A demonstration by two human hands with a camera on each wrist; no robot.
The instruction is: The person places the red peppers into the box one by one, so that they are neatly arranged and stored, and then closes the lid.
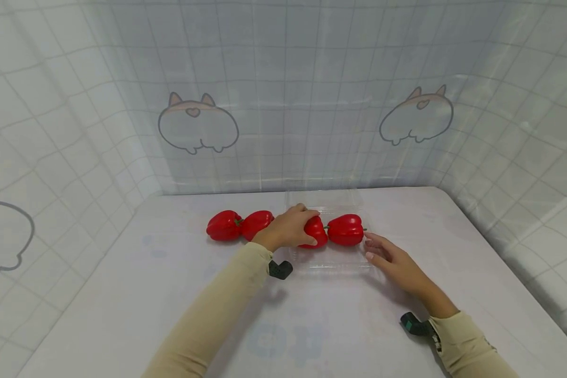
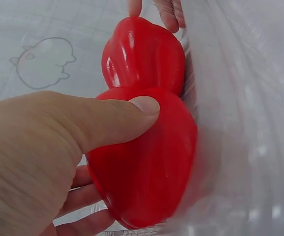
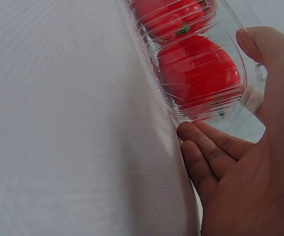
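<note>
A clear plastic container point(image 1: 331, 260) lies on the table, its lid raised at the back. My left hand point(image 1: 287, 229) grips a red bell pepper point(image 2: 149, 162) inside it, the thumb lying across the pepper's side. Right beside that one, a second red bell pepper point(image 1: 346, 230) rests in the container, its green stem pointing right. At the container's right end is my right hand point(image 1: 399, 268), fingers loosely extended. Its fingertips are at the clear corner in the right wrist view, and the thumb is by the rim; nothing is held in it.
Two more red bell peppers lie on the table left of the container: one farther out point(image 1: 223, 226) and one nearer point(image 1: 256, 224), partly behind my left wrist. A white gridded curtain point(image 1: 283, 131) hangs behind the table point(image 1: 264, 325) and along both sides.
</note>
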